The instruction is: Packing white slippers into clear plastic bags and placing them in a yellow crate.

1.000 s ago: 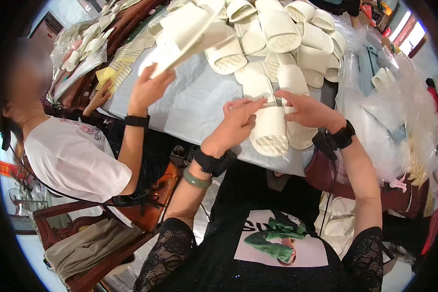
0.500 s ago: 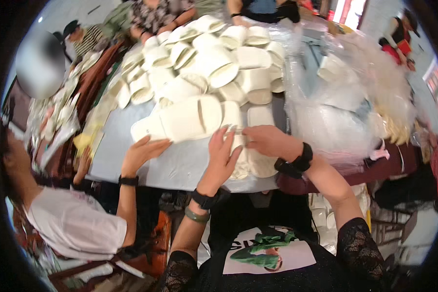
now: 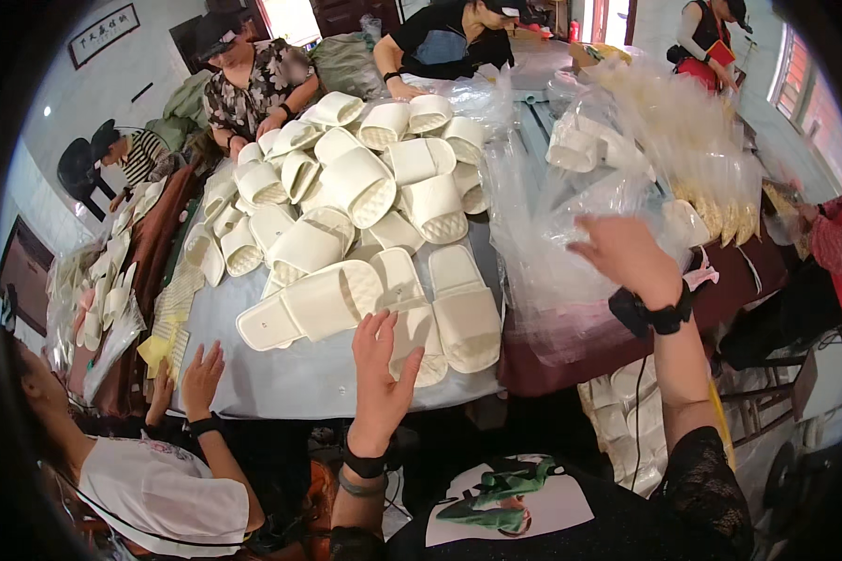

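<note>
My left hand [image 3: 384, 374] is raised palm up, its fingers spread and nothing in it, at the near edge of the slippers. Just past it, a cream slipper [image 3: 419, 341] lies beside another cream slipper [image 3: 468, 327], toes toward me. A further slipper [image 3: 318, 304] lies crosswise to their left, seemingly on top of another. Over the clear plastic bags [image 3: 571, 290] at the right hovers my right hand [image 3: 631, 262], back up, fingers stretched out and apart. It shows no object; whether the fingertips touch the film I cannot tell.
A large heap of cream slippers [image 3: 355, 187] fills the table's middle. At the left a co-worker's hand [image 3: 201, 379] is raised near the table edge [image 3: 271, 402]. Other people stand along the far side. More bags [image 3: 711, 187] with yellowish ends lie at the right.
My hands, together over the slippers before, are now apart: the right has moved right to the bags. The co-worker's hand has drawn back from the crosswise slipper. The view has shifted.
</note>
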A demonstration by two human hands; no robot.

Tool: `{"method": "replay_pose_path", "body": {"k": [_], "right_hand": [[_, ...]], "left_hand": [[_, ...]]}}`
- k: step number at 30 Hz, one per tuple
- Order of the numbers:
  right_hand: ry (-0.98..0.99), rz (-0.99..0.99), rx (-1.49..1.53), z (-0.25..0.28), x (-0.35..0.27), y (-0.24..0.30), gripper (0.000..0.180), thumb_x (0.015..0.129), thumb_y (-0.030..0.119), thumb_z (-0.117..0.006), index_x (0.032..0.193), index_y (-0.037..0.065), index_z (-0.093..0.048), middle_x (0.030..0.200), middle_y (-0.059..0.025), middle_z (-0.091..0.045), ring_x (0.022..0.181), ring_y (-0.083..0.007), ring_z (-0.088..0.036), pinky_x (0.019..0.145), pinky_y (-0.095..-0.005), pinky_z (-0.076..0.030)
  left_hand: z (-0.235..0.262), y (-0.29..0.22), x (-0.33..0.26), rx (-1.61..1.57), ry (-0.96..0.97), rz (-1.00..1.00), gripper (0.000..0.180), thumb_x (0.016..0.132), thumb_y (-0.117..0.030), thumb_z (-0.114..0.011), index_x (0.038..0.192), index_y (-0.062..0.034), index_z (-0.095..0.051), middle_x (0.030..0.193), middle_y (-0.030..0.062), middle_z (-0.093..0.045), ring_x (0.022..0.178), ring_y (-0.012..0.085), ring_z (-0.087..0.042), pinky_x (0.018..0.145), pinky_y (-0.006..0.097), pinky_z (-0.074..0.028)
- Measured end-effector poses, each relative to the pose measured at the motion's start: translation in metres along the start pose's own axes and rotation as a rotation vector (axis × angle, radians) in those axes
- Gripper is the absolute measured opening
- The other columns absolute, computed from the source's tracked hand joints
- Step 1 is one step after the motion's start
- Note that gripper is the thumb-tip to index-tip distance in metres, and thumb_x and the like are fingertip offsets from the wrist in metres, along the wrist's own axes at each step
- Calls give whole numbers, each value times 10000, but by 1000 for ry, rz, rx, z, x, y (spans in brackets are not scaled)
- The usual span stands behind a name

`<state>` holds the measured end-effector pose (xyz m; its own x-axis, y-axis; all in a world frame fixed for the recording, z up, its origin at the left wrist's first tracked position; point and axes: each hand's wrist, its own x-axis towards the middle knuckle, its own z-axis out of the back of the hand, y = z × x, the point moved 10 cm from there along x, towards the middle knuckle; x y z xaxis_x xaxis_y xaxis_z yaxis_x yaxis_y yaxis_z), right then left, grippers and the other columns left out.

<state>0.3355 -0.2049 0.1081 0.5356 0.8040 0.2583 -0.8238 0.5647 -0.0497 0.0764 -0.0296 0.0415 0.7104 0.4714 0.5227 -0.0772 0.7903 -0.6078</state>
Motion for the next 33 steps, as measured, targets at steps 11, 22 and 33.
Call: {"method": "replay_pose_path", "body": {"k": [11,22,33], "right_hand": [[-990,0,-113,105,20,-51,698,798,211,-706,1368,20,-353,1221,-223,-543,1066,-389,-551,941,-415,-436],[101,233,194,-137,3,-34,446,811,360,-670,1138,64,-606,973,-155,-620,982,-346,-563,863,-418,-470],[-275,87,222,-39,24,0,516,880,321,-605,1341,168,-433,811,-159,-607,689,-314,-622,587,-387,-507]], "left_hand": [[-47,-88,31,-189,312,-165,443,808,-35,-680,1233,-19,-554,1308,146,-492,1273,335,-409,1051,409,-334],[-88,-74,83,-362,260,-56,576,859,-146,-669,1365,-44,-414,1340,164,-466,1269,283,-428,1002,366,-388],[-234,-56,63,246,619,-315,542,809,-414,-648,1293,-198,-538,1416,134,-424,1345,371,-314,1075,604,-111]]}}
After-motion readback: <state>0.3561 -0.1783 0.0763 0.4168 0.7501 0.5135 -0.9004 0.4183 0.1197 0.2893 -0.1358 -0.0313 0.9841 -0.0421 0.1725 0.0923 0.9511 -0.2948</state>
